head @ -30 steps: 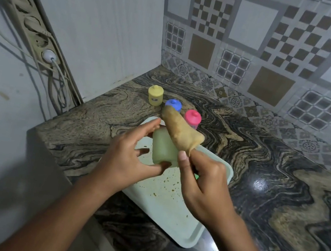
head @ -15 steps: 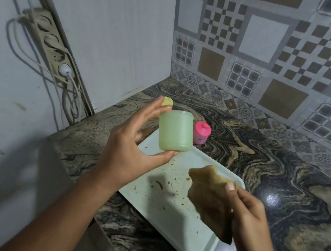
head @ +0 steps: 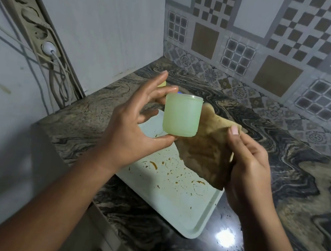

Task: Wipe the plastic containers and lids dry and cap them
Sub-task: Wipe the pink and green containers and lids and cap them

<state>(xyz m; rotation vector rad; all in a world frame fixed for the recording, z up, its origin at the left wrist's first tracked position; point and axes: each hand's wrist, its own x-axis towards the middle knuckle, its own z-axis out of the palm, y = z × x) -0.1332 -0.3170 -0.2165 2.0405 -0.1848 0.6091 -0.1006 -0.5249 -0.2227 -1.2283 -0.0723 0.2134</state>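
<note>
A dark marbled surface (head: 284, 167) runs into a corner of patterned tiled wall (head: 261, 43), with a power strip (head: 34, 24) slanting down the plain wall at the left and a pale tray (head: 179, 204), flecked with brown spots, lying near the front edge. Above the tray the left hand (head: 130, 132) holds a translucent green container (head: 181, 115) upright and uncapped, its grip spread wide: thumb under the base, fingertips at the rim, the palm well off the wall. The right hand (head: 248, 174) pinches a tan cloth (head: 206, 152) bunched between thumb and fingers. The cloth hangs just beside the container's right wall, and whether it touches cannot be told. No lid for the container is in view. The step in hand looks like drying the outside. To do it well, the cloth should wrap the wall while the left hand turns the container between thumb and fingertips, so no strip is missed. The fingertip spots at rim and base need a pass too, after a shift of grip. A light end-to-end hold on smooth wet plastic may slip, so press gently with the cloth.
</note>
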